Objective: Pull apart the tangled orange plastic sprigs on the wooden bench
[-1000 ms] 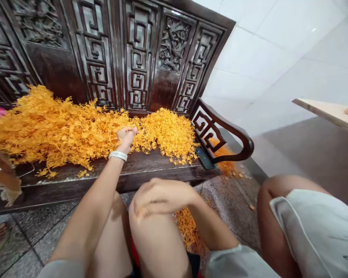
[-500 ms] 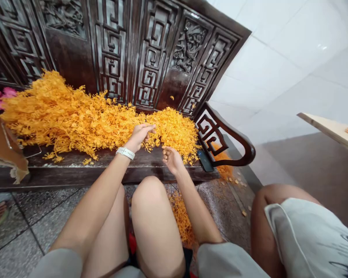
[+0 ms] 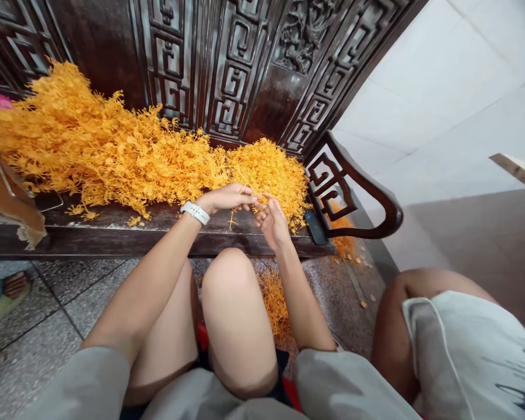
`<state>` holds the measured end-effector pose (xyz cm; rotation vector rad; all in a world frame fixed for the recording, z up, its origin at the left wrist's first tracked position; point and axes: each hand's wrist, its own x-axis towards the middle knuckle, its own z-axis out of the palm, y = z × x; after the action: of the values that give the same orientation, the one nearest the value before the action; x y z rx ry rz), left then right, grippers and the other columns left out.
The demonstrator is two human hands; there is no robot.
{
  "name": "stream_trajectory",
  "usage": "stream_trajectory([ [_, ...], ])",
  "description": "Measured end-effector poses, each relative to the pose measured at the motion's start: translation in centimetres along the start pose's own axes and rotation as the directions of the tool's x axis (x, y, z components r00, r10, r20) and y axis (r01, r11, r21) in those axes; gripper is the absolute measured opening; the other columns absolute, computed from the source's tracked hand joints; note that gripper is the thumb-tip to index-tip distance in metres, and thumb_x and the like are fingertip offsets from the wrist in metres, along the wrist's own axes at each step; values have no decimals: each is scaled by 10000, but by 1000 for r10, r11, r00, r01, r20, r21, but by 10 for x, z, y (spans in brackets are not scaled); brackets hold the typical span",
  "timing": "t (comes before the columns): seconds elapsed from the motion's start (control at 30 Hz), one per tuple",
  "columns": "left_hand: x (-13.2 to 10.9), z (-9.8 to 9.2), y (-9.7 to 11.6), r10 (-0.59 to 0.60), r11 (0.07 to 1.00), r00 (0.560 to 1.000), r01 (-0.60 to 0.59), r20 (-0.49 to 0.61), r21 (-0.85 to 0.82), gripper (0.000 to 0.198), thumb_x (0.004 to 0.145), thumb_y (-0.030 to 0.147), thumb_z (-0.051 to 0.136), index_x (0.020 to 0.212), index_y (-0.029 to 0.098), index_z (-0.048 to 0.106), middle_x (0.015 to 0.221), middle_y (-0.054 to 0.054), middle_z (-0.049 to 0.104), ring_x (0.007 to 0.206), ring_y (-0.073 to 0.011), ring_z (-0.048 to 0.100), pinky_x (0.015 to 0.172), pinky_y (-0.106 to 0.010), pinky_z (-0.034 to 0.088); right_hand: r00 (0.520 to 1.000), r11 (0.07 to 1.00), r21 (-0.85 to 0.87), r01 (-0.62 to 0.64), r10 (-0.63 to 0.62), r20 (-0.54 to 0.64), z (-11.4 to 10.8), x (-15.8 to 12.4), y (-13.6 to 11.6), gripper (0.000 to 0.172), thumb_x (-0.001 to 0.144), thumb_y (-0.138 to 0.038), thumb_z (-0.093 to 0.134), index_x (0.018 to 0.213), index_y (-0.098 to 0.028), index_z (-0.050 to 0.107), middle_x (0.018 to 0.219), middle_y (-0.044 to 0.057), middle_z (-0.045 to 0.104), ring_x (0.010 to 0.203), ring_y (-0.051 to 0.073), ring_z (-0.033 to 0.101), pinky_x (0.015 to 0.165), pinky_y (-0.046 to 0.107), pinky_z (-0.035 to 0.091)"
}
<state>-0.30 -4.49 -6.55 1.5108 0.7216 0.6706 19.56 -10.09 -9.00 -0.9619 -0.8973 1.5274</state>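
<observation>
My left hand [image 3: 228, 197], with a pale watch on its wrist, pinches a thin yellow-orange plastic sprig [image 3: 232, 218] that dangles below the fingers. Meeting it at the fingertips is my right hand [image 3: 275, 224], closed in a pinch on the same sprig; the exact grip is too small to make out. Both hands are above the front edge of a dark carved wooden bench [image 3: 166, 220]. Behind them lies a large heap of branched yellow-orange plastic sprigs [image 3: 114, 146]. A smaller, denser heap of yellow-orange pieces [image 3: 280, 169] sits behind my right hand.
A torn cardboard box [image 3: 9, 198] stands at the bench's left, near pink pieces [image 3: 0, 105]. A phone [image 3: 316, 227] lies by the curved armrest [image 3: 376, 204]. Orange scraps [image 3: 275, 303] cover the floor below. A person's leg [image 3: 394, 338] is at my right, a sandalled foot [image 3: 15, 289] at left.
My hands have come together at the fingertips, and a sprig now hangs from my left hand. The right hand has moved up to the left hand. The view has shifted slightly.
</observation>
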Motion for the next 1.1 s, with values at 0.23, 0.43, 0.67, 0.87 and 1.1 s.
stream_trajectory([
  [0.23, -1, -4, -3, -56, 933, 959, -49, 278, 356, 449, 933, 541, 641, 1001, 141, 833, 936, -85, 784, 804, -180, 638, 779, -309, 473, 989, 988, -64, 143, -144, -15, -9, -6, -3, 327, 822, -417, 866, 1083, -288, 715, 1031, -11, 747, 831, 118, 674, 710, 240, 534],
  [0.43, -10, -5, 2, -143, 934, 937, 21, 319, 356, 724, 825, 524, 793, 1456, 192, 672, 1296, -115, 776, 1099, -252, 705, 954, -339, 516, 965, 959, -111, 261, -263, -7, -40, -30, -47, 276, 787, -429, 921, 889, -255, 733, 772, -17, 662, 682, 115, 586, 663, 257, 517],
  [0.67, -12, -5, 1, -172, 971, 985, 173, -17, 165, 335, 713, 297, 892, 1023, 179, 848, 914, -88, 813, 790, -218, 730, 709, -256, 503, 908, 762, -639, -106, 336, 249, -151, -89, -55, 481, 671, -673, 890, 629, -234, 698, 598, 65, 647, 580, 189, 570, 617, 367, 501],
  [0.87, -11, -11, -8, -225, 903, 965, 258, -133, 343, 190, 711, 242, 902, 878, 204, 820, 998, -77, 805, 999, -260, 723, 851, -260, 494, 764, -93, -891, -445, 480, -432, -200, -131, 10, 262, 613, -348, 920, 593, -237, 683, 743, 185, 735, 854, 357, 722, 837, 512, 536],
  [1.1, -10, -21, -23, -84, 604, 928, 338, -364, 722, 88, 768, 134, 772, 716, 198, 743, 787, -113, 701, 1015, -366, 710, 1005, -443, 495, 813, 113, -945, -308, 548, -199, -175, -118, 33, 322, 848, -381, 758, 1067, -148, 791, 1000, 146, 807, 906, 269, 721, 853, 384, 563],
])
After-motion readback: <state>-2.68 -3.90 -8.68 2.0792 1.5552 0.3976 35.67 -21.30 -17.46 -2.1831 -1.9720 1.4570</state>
